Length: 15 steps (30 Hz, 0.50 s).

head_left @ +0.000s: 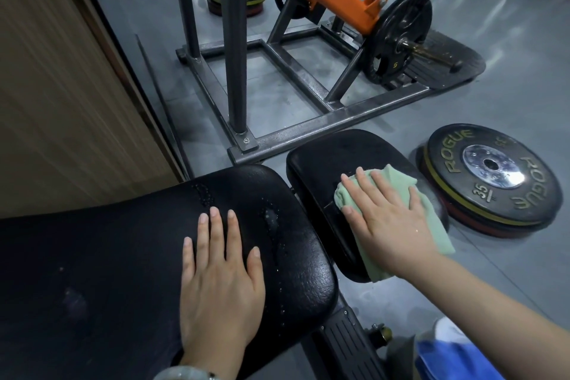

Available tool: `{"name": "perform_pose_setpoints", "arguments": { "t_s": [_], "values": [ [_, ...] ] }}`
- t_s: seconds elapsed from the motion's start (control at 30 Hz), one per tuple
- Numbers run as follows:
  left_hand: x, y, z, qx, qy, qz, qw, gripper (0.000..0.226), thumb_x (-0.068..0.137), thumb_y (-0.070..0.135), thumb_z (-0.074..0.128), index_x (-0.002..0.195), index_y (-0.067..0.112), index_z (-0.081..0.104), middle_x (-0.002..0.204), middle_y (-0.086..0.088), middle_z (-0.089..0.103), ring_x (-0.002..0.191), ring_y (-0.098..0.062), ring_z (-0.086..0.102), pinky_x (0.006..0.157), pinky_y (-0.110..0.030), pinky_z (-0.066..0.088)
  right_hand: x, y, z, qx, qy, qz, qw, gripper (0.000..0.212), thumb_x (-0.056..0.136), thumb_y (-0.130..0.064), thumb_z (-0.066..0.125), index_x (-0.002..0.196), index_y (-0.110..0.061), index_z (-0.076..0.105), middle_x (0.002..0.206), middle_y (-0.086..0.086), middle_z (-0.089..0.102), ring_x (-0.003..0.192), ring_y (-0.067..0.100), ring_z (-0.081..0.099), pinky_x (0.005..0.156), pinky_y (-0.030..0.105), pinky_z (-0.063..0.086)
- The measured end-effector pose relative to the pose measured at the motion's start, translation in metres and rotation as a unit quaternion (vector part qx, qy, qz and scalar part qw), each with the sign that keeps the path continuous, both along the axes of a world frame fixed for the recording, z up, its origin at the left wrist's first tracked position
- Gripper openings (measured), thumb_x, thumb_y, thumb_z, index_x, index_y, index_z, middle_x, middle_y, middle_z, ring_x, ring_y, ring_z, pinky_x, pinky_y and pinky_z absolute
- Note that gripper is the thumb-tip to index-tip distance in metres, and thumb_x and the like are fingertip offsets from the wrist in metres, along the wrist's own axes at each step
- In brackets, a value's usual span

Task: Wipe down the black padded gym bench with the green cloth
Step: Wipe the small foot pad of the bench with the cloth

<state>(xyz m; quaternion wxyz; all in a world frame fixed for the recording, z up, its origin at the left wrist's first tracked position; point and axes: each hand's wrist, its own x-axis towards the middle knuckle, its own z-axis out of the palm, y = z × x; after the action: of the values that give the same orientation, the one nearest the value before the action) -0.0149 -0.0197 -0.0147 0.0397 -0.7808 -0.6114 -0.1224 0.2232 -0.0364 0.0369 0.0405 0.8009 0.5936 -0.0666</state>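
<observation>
Grey floor (462,108) rings the bench (123,256); left hand (220,281) spread flat, right hand (388,216) flat on green cloth (435,225).

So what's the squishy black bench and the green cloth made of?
The black bench pad looks like vinyl or faux leather: shiny, crinkly grain, with water droplets beading on top. The green cloth under the right hand looks like soft microfibre or terry: matte, fuzzy, folding loosely.

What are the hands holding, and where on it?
Nothing is gripped. The right hand presses flat on the middle of the green cloth on the small pad; the left hand rests flat on the large pad.
</observation>
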Motion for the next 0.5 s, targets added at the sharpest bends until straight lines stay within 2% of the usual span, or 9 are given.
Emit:
{"name": "perform_pose_setpoints", "arguments": {
  "t_s": [0.37, 0.5],
  "values": [
    [0.000, 0.001, -0.001, 0.002, -0.008, 0.001, 1.000, 0.061, 0.099, 0.042, 0.024, 0.145, 0.005, 0.036, 0.154, -0.012, 0.031, 0.145, -0.022, 0.022, 0.113, -0.043, 0.015, -0.005, 0.030, 0.002, 0.003, 0.022, 0.051, 0.998, 0.076, 0.075, -0.060, -0.019, 0.149, -0.047, -0.007, 0.161, -0.017, -0.009, 0.147, 0.008, -0.012, 0.117, 0.057, 0.000],
    [0.000, 0.001, 0.000, 0.000, -0.010, 0.001, 1.000, 0.062, 0.098, 0.041, 0.024, 0.146, 0.005, 0.037, 0.154, -0.013, 0.032, 0.145, -0.023, 0.025, 0.113, -0.044, 0.016, -0.007, 0.038, 0.004, -0.003, 0.030, 0.052, 0.998, 0.053, 0.099, -0.054, 0.005, 0.150, -0.046, -0.004, 0.161, -0.016, -0.008, 0.147, 0.007, -0.013, 0.116, 0.057, -0.002]
  ]
}}
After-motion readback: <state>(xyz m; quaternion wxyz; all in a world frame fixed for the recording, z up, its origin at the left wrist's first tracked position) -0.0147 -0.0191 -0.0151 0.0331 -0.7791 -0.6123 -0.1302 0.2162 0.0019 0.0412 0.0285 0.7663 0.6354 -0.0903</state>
